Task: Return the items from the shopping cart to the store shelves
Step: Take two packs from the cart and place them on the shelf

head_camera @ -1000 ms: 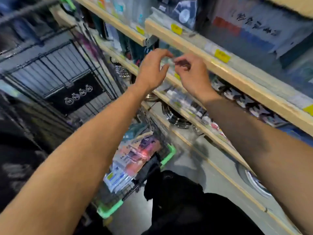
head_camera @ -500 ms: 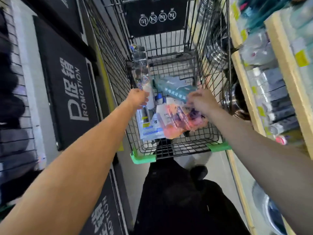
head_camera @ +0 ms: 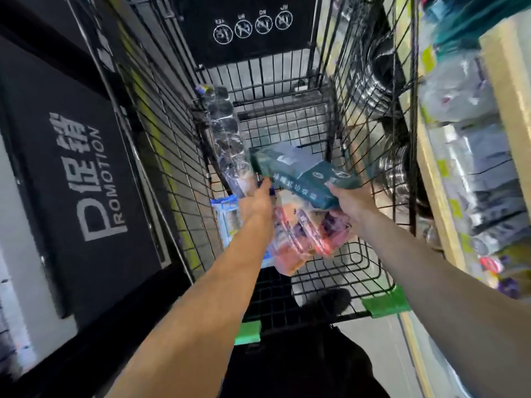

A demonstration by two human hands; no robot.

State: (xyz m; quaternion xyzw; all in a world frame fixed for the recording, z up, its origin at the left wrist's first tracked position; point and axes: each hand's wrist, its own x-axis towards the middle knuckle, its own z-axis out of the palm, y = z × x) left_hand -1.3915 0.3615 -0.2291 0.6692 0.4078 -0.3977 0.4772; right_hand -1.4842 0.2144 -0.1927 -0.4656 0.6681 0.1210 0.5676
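A black wire shopping cart [head_camera: 365,271] with green corner guards stands below me. Both my hands are inside it. My right hand [head_camera: 352,201] grips the near end of a dark green packet [head_camera: 301,173] with white print, lifted above the other goods. My left hand [head_camera: 257,203] holds that packet's left edge, beside a long clear pack of dark round items [head_camera: 227,145] leaning on the cart's left wall. Under the green packet lies a pink and orange clear packet [head_camera: 304,239]. A blue and white packet [head_camera: 227,216] lies at the left.
Wooden store shelves [head_camera: 434,191] with yellow price tags run along the right, stocked with wrapped goods and stacked steel bowls [head_camera: 393,170]. A black promotion sign [head_camera: 86,179] stands on the left. My dark trousers and shoe [head_camera: 324,305] are below the cart.
My hands came down from the shelf edge into the cart. Over the last half second both closed on the green packet and raised it off the pink packet.
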